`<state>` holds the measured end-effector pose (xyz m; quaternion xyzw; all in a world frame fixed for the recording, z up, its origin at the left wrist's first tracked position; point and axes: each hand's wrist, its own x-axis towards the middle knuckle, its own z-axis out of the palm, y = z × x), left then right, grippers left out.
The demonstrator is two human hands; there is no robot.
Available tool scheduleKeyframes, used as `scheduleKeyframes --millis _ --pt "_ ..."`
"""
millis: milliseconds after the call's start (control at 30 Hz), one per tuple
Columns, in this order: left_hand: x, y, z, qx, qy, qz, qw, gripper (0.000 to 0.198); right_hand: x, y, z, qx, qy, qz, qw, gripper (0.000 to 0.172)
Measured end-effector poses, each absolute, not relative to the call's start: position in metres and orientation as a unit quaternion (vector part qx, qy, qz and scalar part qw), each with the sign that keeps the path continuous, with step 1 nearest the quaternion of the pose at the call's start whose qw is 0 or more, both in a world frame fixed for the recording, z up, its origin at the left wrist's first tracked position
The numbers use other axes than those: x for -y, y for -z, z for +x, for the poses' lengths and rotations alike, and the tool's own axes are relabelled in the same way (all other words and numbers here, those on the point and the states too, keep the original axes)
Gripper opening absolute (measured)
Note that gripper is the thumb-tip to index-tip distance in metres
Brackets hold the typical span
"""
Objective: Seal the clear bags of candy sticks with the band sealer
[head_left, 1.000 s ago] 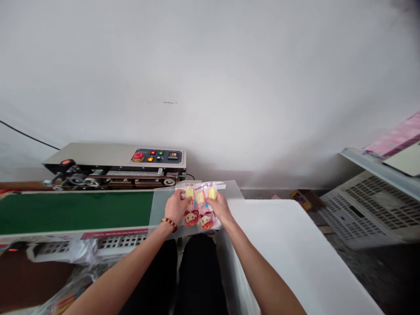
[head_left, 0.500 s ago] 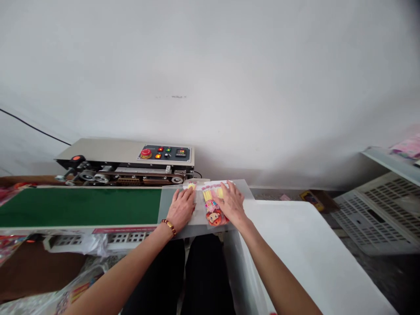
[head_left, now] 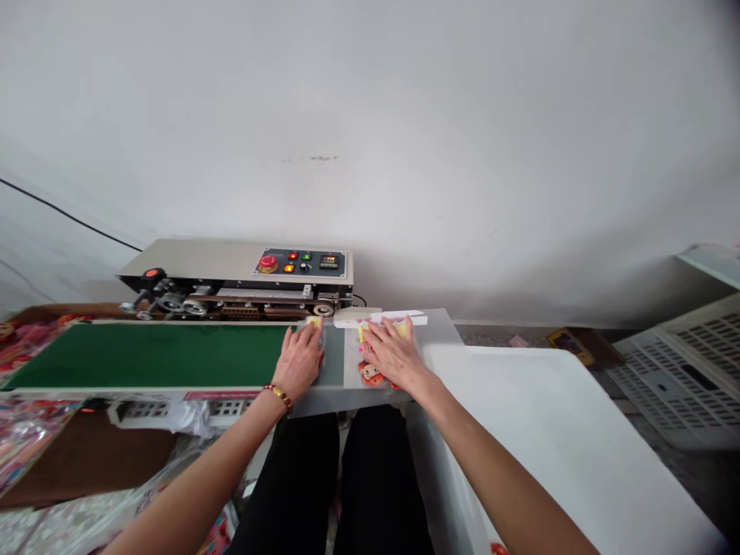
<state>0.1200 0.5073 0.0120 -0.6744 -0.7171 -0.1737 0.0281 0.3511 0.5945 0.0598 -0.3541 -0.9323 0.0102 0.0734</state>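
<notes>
My left hand (head_left: 301,359) lies flat, fingers stretched, on a small packet (head_left: 315,324) at the right end of the green conveyor belt (head_left: 144,354); only the packet's yellow tip shows past my fingertips. My right hand (head_left: 393,354) rests flat with fingers spread on another clear packet (head_left: 370,373) printed with cartoon faces, which lies on the grey feed plate (head_left: 439,333). Just beyond both hands stands the band sealing machine (head_left: 243,281) with its control panel (head_left: 304,264).
A white table top (head_left: 555,432) extends to the right. White slotted plastic crates (head_left: 687,347) stand at the far right. Colourful packets (head_left: 28,439) lie in clear wrap at lower left. A black cable (head_left: 69,220) runs along the wall.
The packets held together in both hands were laid down and split: my left hand slid one leftward onto the green belt, my right hand stayed pressing the other.
</notes>
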Motion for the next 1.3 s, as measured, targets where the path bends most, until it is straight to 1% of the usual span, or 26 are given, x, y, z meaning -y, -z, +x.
scheduleKeyframes --millis 100,200,300,400,500,567,667,767,867,967,1033,1100,1200,1300 --pt "-0.495 -0.011 0.084 0.74 0.16 -0.653 0.027 0.046 -0.593 -0.061 0.333 0.93 -0.015 -0.359 0.073 0.041" --pt "-0.487 -0.014 0.068 0.762 0.16 -0.625 0.05 0.04 -0.59 -0.06 0.314 0.929 -0.023 -0.36 0.086 0.042" --pt "-0.492 -0.019 0.094 0.714 0.194 -0.672 0.042 0.037 -0.586 -0.06 0.302 0.927 -0.033 -0.361 0.098 0.041" --pt "-0.509 -0.021 0.144 0.638 0.214 -0.74 0.007 0.043 -0.588 -0.063 0.309 0.924 -0.037 -0.368 0.096 0.041" --pt "-0.525 -0.019 0.176 0.643 0.206 -0.738 -0.005 0.049 -0.594 -0.068 0.339 0.909 -0.024 -0.41 0.076 0.041" --pt "-0.527 -0.015 0.176 0.654 0.199 -0.729 -0.006 0.05 -0.598 -0.069 0.364 0.897 -0.021 -0.439 0.058 0.042" --pt "-0.52 -0.008 0.154 0.671 0.193 -0.716 -0.002 0.051 -0.602 -0.066 0.389 0.901 -0.024 -0.432 0.042 0.043" --pt "-0.507 -0.003 0.115 0.691 0.187 -0.698 0.004 0.048 -0.601 -0.058 0.383 0.912 -0.025 -0.406 0.047 0.042" --pt "-0.494 -0.001 0.077 0.711 0.173 -0.682 0.01 0.044 -0.599 -0.052 0.354 0.918 -0.029 -0.389 0.07 0.041" --pt "-0.486 -0.006 0.062 0.752 0.163 -0.638 0.037 0.04 -0.596 -0.051 0.328 0.918 -0.017 -0.382 0.1 0.041" --pt "-0.486 -0.012 0.074 0.753 0.173 -0.633 0.041 0.037 -0.593 -0.052 0.319 0.914 -0.011 -0.392 0.108 0.041" --pt "-0.493 -0.018 0.102 0.717 0.194 -0.67 0.021 0.036 -0.591 -0.053 0.318 0.91 -0.008 -0.4 0.107 0.041" --pt "-0.509 -0.023 0.152 0.65 0.223 -0.727 -0.019 0.039 -0.59 -0.053 0.326 0.908 -0.006 -0.405 0.102 0.039" --pt "-0.524 -0.021 0.18 0.633 0.228 -0.738 -0.043 0.044 -0.591 -0.056 0.337 0.902 -0.01 -0.421 0.1 0.035"
